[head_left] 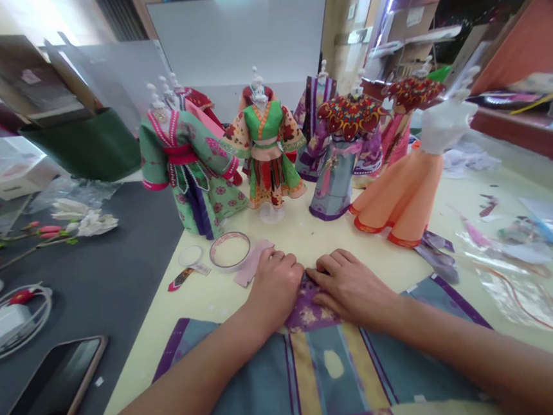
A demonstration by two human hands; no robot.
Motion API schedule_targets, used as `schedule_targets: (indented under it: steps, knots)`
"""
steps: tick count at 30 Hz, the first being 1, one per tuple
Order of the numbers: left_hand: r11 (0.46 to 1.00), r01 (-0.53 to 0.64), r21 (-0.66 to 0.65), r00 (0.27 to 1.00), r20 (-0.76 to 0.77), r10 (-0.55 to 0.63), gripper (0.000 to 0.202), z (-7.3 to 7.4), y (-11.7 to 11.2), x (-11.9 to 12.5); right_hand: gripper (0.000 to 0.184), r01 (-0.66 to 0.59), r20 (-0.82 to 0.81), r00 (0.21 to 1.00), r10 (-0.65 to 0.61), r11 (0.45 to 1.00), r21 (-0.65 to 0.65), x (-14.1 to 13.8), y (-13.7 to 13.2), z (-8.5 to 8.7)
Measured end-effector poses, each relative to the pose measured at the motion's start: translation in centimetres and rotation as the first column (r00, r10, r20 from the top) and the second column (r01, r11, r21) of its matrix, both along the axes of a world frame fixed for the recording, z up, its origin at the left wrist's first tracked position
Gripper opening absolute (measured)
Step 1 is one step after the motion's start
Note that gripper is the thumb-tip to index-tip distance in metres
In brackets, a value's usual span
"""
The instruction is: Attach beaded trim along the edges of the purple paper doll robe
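Note:
A small teal doll garment (252, 377) with purple trim and yellow stripes lies spread flat on the pale tabletop. At the top of its purple patterned panel (307, 311), my left hand (276, 285) is closed on the garment's edge, fingers curled under. My right hand (351, 285) pinches that same edge from the other side, thumb and fingertips close to the left ones. What lies right under the fingertips is hidden. A pink cloth scrap (255, 261) and a roll of tape (230, 249) are just beyond my left hand.
Behind my hands stand several dressed doll forms, among them a green robe (196, 169) and an orange skirt (401, 190). Plastic bags (520, 289) and scraps lie at right. On the dark surface at left are a phone (51, 395), a charger (6, 328) and artificial flowers (56, 230).

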State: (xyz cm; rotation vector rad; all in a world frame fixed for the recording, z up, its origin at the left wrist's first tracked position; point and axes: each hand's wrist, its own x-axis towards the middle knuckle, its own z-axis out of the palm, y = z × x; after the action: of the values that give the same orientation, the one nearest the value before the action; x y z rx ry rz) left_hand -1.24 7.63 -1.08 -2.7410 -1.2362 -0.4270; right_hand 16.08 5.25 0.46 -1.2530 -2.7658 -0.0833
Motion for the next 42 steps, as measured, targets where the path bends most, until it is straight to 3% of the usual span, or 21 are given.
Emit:
schedule_targets:
  steps: [42]
  knots:
    - [1.0,-0.018,0.016,0.997,-0.08,0.02,0.02,1.0,-0.62,-0.83,0.029,0.001,-0.01,1.0,-0.001,1.0,0.007,-0.07,-0.05,0.13]
